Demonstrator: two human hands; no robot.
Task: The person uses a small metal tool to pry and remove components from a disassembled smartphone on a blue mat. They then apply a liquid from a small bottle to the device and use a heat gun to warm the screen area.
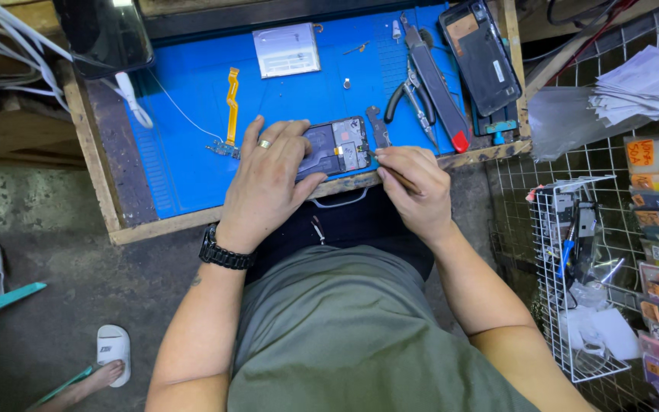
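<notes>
Looking down past a grey-green shirt at the bottom of the frame. Grey concrete floor (62,282) at lower left, with another person's white sandals at the left edge. White wire rack (573,290) of small packets at lower right.

Just beyond the lap, wooden-rimmed bench (108,183) with a blue work mat (192,152) across the centre. Left hand (268,179), ring on one finger and black watch on the wrist, pressed flat on the opened phone (337,146) at the mat's near edge. Phone lying back-off: dark inner plate, small circuit board and metal shields exposed at its right end. Right hand (413,187) pinched around a thin tool, tip touching the phone's right end.

Farther up: orange flex cable (232,103) at left, white rectangular part (286,49) at top centre, black-handled pliers (409,99) and a second dark phone shell (482,57) at upper right. White cables at upper left.
</notes>
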